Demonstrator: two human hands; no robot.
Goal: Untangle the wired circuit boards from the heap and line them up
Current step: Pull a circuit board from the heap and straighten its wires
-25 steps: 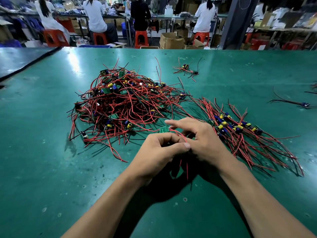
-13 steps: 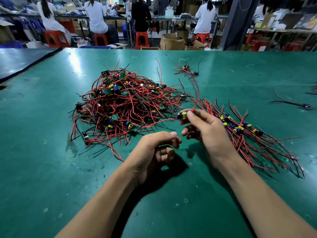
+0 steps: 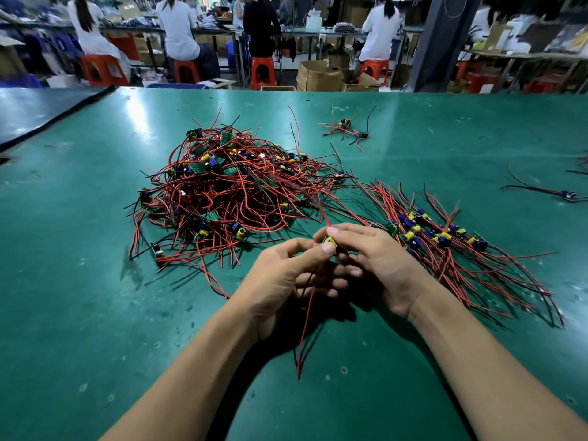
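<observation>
A heap of small circuit boards (image 3: pixel 229 192) tangled in red and black wires lies on the green table (image 3: pixel 79 281), left of centre. To the right, several boards lie lined up in a row (image 3: pixel 439 237) with their wires fanned toward me. Between them, both hands meet on one small circuit board (image 3: pixel 329 240) with a yellow part. My right hand (image 3: pixel 381 262) pinches it from the right, and my left hand (image 3: pixel 286 275) pinches it with thumb and forefinger. Its red wire (image 3: pixel 304 329) hangs down toward me under the hands; another red wire runs up toward the heap.
A small loose cluster of wired boards (image 3: pixel 345 128) lies at the far middle of the table. A single wired board (image 3: pixel 566 195) lies at the far right. A seam to a darker table (image 3: pixel 47 119) runs at the far left. People sit on red stools beyond the table.
My right hand has brought the board it lifted from the heap back toward me. My left hand, empty before, has come up to pinch it too. The wires now hang under the hands.
</observation>
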